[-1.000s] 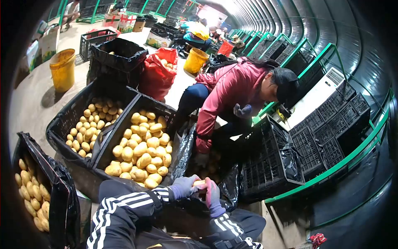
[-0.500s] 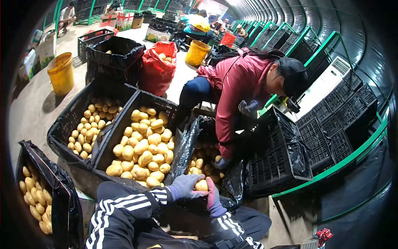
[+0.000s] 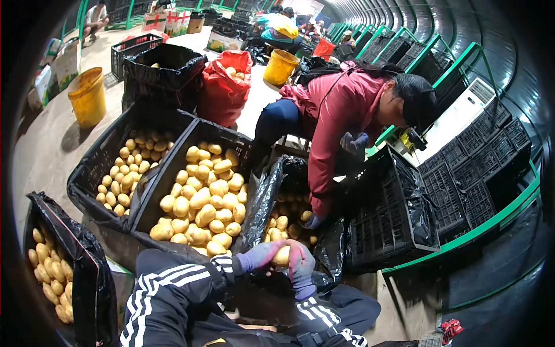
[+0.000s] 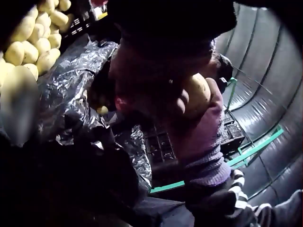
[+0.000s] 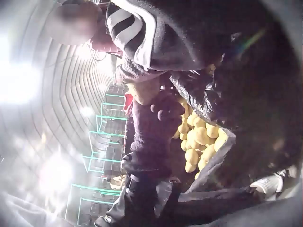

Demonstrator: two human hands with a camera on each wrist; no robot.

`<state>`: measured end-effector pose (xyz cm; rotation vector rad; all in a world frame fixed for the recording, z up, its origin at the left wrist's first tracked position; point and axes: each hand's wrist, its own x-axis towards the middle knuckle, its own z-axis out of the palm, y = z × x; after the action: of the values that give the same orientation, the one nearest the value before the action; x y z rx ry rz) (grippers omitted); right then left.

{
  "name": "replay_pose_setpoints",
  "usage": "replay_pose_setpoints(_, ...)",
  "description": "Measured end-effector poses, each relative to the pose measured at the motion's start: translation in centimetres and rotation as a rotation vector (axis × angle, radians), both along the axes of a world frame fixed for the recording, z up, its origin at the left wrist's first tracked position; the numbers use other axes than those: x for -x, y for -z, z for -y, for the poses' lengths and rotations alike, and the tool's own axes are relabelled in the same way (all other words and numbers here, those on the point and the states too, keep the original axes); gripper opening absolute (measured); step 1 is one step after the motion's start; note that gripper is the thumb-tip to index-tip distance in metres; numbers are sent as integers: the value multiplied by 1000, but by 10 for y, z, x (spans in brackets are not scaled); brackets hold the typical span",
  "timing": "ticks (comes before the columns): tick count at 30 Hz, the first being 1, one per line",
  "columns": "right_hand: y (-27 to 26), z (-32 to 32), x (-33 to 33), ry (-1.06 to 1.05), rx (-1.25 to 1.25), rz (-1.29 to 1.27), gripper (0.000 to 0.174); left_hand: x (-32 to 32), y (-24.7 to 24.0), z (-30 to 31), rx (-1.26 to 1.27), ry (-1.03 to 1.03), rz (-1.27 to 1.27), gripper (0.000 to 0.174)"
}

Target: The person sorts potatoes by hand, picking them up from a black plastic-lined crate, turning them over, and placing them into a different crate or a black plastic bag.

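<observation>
A pale yellow potato (image 3: 281,256) is held between my two gloved hands, above the near edge of a black-lined crate. My left hand (image 3: 258,255) grips it from the left. On the other side my right hand (image 3: 301,267) grips it, fingers curled over the top. In the left wrist view the potato (image 4: 197,94) shows between the fingers; much of the left hand (image 4: 147,85) is in shadow. The right wrist view shows the potato (image 5: 144,92) beside the left hand's fingertips. More potatoes (image 3: 277,225) lie in the crate just beyond.
A crate of large potatoes (image 3: 205,199) stands left of my hands, with a crate of smaller ones (image 3: 124,176) beyond it. A black-lined box (image 3: 95,277) is at far left. Opposite, a person in a red jacket (image 3: 341,110) reaches into the lined crate. Black crates (image 3: 376,214) stand right.
The potato has turned between my hands, and the right hand's fingers have come further over it. The other person's arm has moved right within the crate, uncovering potatoes there.
</observation>
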<state>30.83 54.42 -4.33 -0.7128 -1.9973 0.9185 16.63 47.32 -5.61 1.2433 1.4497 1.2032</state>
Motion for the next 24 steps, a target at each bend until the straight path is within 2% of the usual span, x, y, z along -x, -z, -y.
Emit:
replay_pose_setpoints(1,-14,0,0,19,-260,221,24,-7,43,-12,-484,55,-437,33)
replay_pose_setpoints(2,-28,7,2,70,-229,327,24,-21,89,-22,-271,11,59,25)
replay_pose_setpoints(4,-32,7,1,51,-304,437,25,-3,33,3,208,209,611,29)
replay_pose_setpoints(5,-31,6,1,18,-199,403,25,-2,37,0,208,262,594,42)
replay_pose_setpoints(6,-37,9,4,4,77,334,30,4,22,7,153,331,640,48)
replay_pose_setpoints(8,-29,0,5,-70,425,151,39,1,50,-2,122,327,616,46)
replay_pose_setpoints(9,-26,-8,4,-80,483,132,40,-2,58,-3,132,325,633,46)
replay_pose_setpoints(10,-23,-20,-1,-82,545,114,41,-1,46,-2,185,322,709,46)
replay_pose_setpoints(12,-36,-47,-18,-121,1029,207,40,4,10,6,46,198,813,45)
replay_pose_setpoints(14,-25,-73,-31,-52,672,490,39,26,-27,17,209,206,1142,50)
replay_pose_setpoints(16,-25,-102,-40,-142,61,784,45,37,-29,15,-113,241,1197,55)
replay_pose_setpoints(17,-15,-127,-45,-220,74,1004,52,40,-30,11,-43,103,1460,56)
replay_pose_setpoints(18,7,-148,-52,-271,-105,1027,54,49,-33,10,-61,15,1382,57)
replay_pose_setpoints(20,6,-168,-34,-352,128,1292,53,59,-45,8,-27,-125,1364,54)
replay_pose_setpoints(21,21,-181,-30,-430,132,1207,53,62,-42,6,-65,-108,1370,55)
replay_pose_setpoints(22,27,-187,-16,-445,76,1326,55,64,-42,2,-37,-147,1387,55)
replay_pose_setpoints(24,66,-200,3,-449,-37,1247,56,67,-35,-3,15,-168,1422,56)
